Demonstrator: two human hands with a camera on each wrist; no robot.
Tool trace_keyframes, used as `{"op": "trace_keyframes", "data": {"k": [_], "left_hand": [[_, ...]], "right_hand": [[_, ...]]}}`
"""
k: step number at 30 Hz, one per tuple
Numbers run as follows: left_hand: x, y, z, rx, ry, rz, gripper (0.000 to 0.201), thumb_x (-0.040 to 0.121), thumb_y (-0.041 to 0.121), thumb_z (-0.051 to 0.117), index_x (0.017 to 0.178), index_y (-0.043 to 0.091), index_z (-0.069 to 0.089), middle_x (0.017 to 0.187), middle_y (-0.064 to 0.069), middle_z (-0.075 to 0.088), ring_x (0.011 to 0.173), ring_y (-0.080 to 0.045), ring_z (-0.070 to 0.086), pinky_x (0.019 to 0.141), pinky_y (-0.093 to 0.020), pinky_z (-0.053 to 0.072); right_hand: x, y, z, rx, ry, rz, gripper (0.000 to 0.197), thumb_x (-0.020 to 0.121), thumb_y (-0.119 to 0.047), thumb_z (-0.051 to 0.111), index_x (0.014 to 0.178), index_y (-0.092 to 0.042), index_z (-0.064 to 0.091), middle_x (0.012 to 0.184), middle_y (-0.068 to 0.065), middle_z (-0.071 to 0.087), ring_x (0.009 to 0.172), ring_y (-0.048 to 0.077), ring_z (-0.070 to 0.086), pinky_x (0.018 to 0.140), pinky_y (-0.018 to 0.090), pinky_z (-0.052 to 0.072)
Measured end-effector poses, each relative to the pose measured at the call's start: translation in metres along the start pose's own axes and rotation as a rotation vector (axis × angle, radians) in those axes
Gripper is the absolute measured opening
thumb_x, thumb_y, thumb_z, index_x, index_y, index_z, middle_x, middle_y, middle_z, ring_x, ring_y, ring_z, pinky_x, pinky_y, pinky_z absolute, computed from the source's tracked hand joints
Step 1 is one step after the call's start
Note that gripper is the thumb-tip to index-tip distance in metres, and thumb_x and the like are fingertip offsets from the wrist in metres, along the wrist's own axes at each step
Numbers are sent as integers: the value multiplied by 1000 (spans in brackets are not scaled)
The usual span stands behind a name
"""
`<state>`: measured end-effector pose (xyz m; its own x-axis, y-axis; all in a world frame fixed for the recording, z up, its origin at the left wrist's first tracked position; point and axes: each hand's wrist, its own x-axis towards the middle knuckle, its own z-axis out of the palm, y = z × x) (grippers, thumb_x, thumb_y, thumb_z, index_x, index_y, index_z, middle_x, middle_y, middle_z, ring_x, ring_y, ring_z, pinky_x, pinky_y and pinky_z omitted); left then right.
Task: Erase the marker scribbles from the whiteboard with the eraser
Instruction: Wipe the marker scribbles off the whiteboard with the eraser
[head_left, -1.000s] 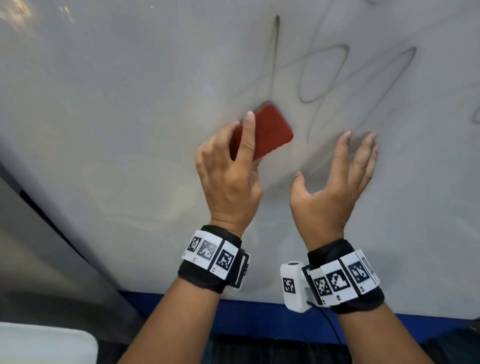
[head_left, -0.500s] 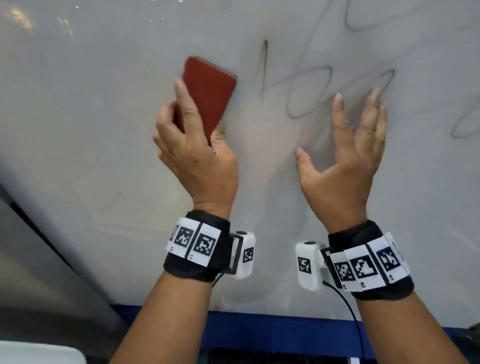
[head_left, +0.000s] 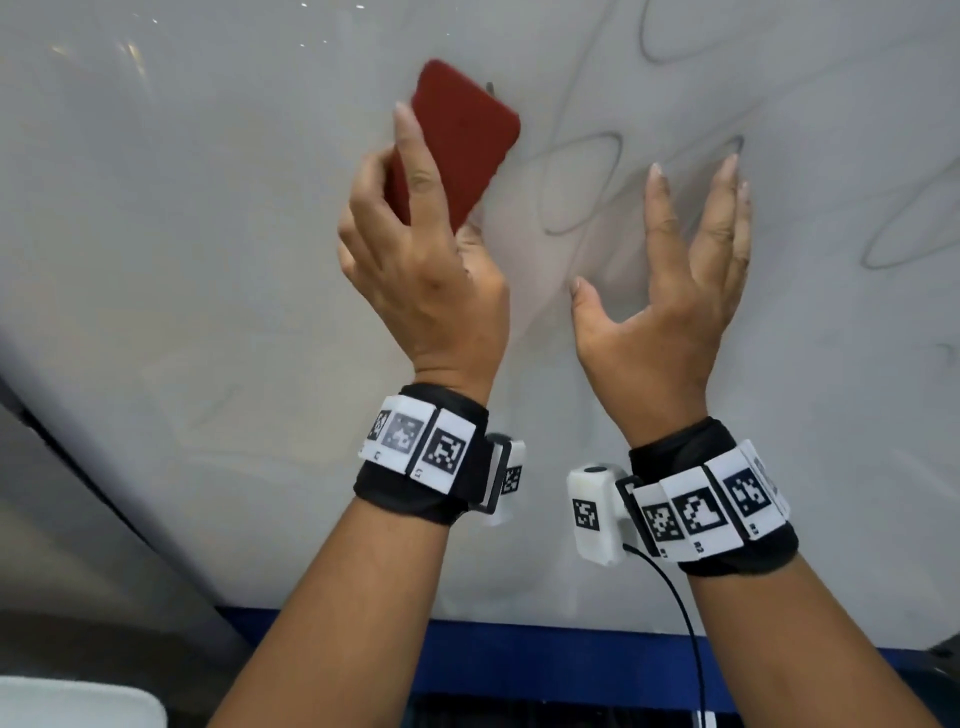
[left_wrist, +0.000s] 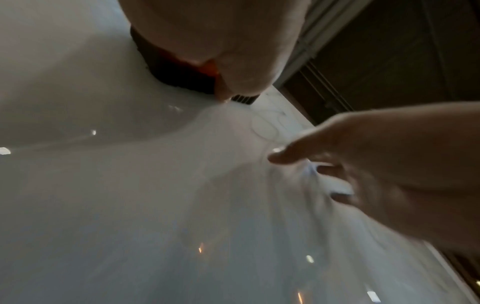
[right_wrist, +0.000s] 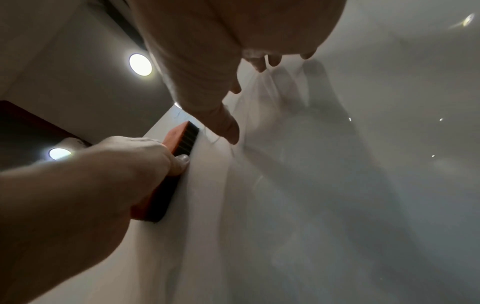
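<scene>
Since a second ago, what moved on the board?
The left hand swept the red eraser up and to the left across the whiteboard, away from the loops, and tipped it more upright. It still grips the eraser. The right hand stayed open beside the scribbles.

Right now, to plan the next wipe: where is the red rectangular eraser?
In the head view, the red rectangular eraser lies flat on the whiteboard, gripped by the left hand, just left of the remaining looped scribbles.

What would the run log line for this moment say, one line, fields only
phase: erasing | left hand: grips red eraser against whiteboard | right hand: open, empty | scribbles: loops remain right of eraser
</scene>
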<state>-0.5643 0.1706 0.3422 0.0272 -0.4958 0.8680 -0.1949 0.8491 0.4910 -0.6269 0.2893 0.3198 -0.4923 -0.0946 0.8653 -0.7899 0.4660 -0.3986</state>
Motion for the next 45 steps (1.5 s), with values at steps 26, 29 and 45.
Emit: {"op": "trace_keyframes", "data": {"k": [26, 29, 45], "left_hand": [[-18, 22, 10, 75, -141, 335, 66, 83, 19, 65, 146, 13, 46, 133, -12, 55, 115, -29, 45, 95, -51, 42], [4, 14, 8, 37, -72, 125, 74, 77, 21, 67, 147, 14, 44, 131, -12, 54, 114, -29, 45, 95, -53, 43], [-35, 1, 4, 43, -146, 404, 64, 83, 14, 67, 145, 17, 48, 130, -8, 55, 114, -29, 47, 99, -47, 38]], "right_hand": [[48, 11, -22, -95, -52, -150, 79, 80, -32, 71, 151, -28, 37, 163, 14, 15, 151, 31, 9, 121, 51, 13], [47, 16, -23, -114, -58, -178, 79, 82, -35, 71, 152, -29, 35, 163, 13, 15, 151, 30, 10, 121, 51, 14], [45, 14, -24, -2, 3, -120, 77, 78, 8, 39, 146, -28, 46, 162, 7, 24, 150, 25, 15, 120, 45, 12]]}}
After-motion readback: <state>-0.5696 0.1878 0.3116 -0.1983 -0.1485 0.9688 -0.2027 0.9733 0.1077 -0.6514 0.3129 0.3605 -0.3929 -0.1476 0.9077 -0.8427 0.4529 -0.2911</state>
